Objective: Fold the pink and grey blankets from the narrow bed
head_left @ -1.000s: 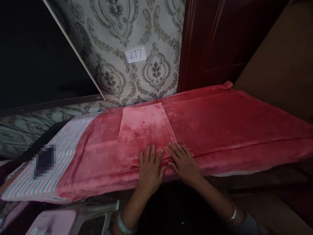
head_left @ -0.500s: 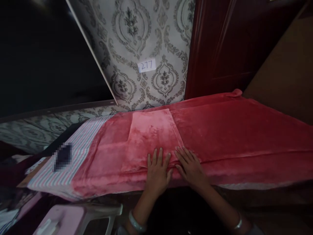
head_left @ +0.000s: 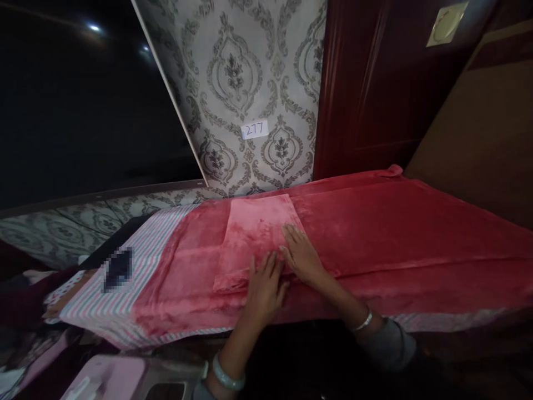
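Note:
A folded pink-red plush cloth (head_left: pixel 254 233) lies flat on a larger red plush blanket (head_left: pixel 366 222). My left hand (head_left: pixel 265 289) rests at the front edge of the folded cloth, its fingers spread and pointing away from me. Farther back, my right hand (head_left: pixel 303 254) lies on the right part of the same cloth with its fingers extended and the palm down. Neither hand grips anything. Each wrist wears a bangle.
Left of the blanket, a striped cloth (head_left: pixel 154 244) carries a dark blurred object (head_left: pixel 118 270). A large dark screen (head_left: pixel 91 111) stands behind it. A pink-topped stool (head_left: pixel 112 378) is at the lower left. A paper marked 277 (head_left: pixel 255 129) is on the wall.
My right hand has slid back and left, from the front edge onto the folded cloth. My left hand stays near the front edge, its fingers slightly more bent. The view has shifted a little.

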The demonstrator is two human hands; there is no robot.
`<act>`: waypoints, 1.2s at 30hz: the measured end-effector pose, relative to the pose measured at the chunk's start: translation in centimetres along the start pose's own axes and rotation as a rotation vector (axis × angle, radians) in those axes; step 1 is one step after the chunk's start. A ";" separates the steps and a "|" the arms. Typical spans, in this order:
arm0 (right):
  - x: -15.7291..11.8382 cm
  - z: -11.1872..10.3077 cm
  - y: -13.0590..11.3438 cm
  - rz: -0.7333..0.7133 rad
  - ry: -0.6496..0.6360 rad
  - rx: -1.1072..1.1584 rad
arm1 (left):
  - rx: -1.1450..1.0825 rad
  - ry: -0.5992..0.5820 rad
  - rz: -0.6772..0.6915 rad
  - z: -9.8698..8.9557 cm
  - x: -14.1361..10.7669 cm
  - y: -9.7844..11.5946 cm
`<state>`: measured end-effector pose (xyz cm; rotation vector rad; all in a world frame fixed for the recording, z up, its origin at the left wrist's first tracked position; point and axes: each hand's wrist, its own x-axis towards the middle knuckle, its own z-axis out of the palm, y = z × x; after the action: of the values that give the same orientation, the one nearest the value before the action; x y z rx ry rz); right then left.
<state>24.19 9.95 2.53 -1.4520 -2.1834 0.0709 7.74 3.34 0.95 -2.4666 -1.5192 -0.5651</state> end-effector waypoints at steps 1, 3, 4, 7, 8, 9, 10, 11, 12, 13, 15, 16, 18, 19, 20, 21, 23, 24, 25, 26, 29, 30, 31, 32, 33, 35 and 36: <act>0.2 0.3 -0.1 0.019 -0.061 -0.031 | 0.011 0.005 -0.026 -0.9 0.2 -0.8; 0.1 1.2 -0.1 0.045 -0.167 -0.090 | 0.064 0.001 -0.116 -2.3 0.5 -2.8; -0.1 1.6 0.0 0.051 -0.199 -0.114 | 0.097 -0.023 -0.165 -2.7 0.5 -3.7; -0.8 2.7 0.4 0.058 -0.211 -0.156 | 0.170 -0.164 -0.287 -2.2 0.1 -5.9; -0.9 2.9 0.5 0.057 -0.203 -0.161 | 0.181 -0.207 -0.312 -1.7 -0.1 -6.2; -1.0 3.0 0.5 0.055 -0.200 -0.165 | 0.189 -0.237 -0.327 -1.2 -0.3 -6.4; -1.0 3.0 0.6 0.052 -0.201 -0.169 | 0.195 -0.251 -0.336 -0.8 -0.5 -6.5; -1.0 3.0 0.6 0.048 -0.202 -0.173 | 0.201 -0.254 -0.339 -0.5 -0.7 -6.5; -0.9 3.0 0.6 0.047 -0.202 -0.177 | 0.205 -0.252 -0.336 -0.3 -0.8 -6.4; -0.9 3.0 0.5 0.049 -0.199 -0.180 | 0.206 -0.250 -0.333 -0.3 -0.8 -6.3; -0.9 3.0 0.5 0.059 -0.181 -0.179 | 0.205 -0.248 -0.328 -0.4 -0.8 -6.2; -1.0 3.0 0.4 0.062 -0.168 -0.174 | 0.204 -0.246 -0.328 -0.5 -0.7 -6.2; -1.2 3.0 0.4 0.071 -0.141 -0.163 | 0.204 -0.242 -0.331 -0.8 -0.6 -6.2; -1.4 2.9 0.4 0.084 -0.128 -0.159 | 0.204 -0.238 -0.333 -0.8 -0.6 -6.2; -1.5 2.7 0.4 0.107 -0.116 -0.158 | 0.202 -0.233 -0.334 -0.9 -0.6 -6.3; -1.7 2.6 0.5 0.141 -0.104 -0.158 | 0.198 -0.229 -0.334 -0.9 -0.5 -6.3; -2.1 2.0 0.7 0.234 -0.083 -0.157 | 0.190 -0.230 -0.339 -0.8 -0.4 -6.3; -2.3 1.7 0.8 0.281 -0.076 -0.151 | 0.190 -0.234 -0.342 -0.8 -0.4 -6.3; -2.4 1.3 1.0 0.321 -0.071 -0.137 | 0.192 -0.239 -0.343 -0.8 -0.3 -6.3; -2.4 0.9 1.2 0.353 -0.068 -0.115 | 0.197 -0.245 -0.342 -0.9 -0.3 -6.3; -1.9 -0.2 1.5 0.422 -0.082 -0.031 | 0.207 -0.262 -0.347 -1.1 -0.1 -6.3; -1.6 -0.5 1.5 0.442 -0.102 -0.010 | 0.205 -0.273 -0.351 -1.2 0.0 -6.4; -1.3 -0.8 1.5 0.458 -0.129 0.002 | 0.199 -0.291 -0.357 -1.4 0.2 -6.5; -1.0 -1.0 1.5 0.467 -0.157 0.006 | 0.188 -0.311 -0.364 -1.5 0.3 -6.6; -0.7 -1.2 1.5 0.465 -0.181 0.005 | 0.176 -0.331 -0.370 -1.6 0.4 -6.7; -0.4 -1.2 1.8 0.432 -0.195 0.004 | 0.154 -0.353 -0.378 -1.8 0.5 -6.7; -0.5 -1.1 1.9 0.415 -0.184 0.004 | 0.150 -0.351 -0.378 -1.8 0.5 -6.6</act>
<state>26.46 10.11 2.72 -1.9417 -1.9786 0.3653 1.70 6.15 2.57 -2.2596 -2.0986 -0.0587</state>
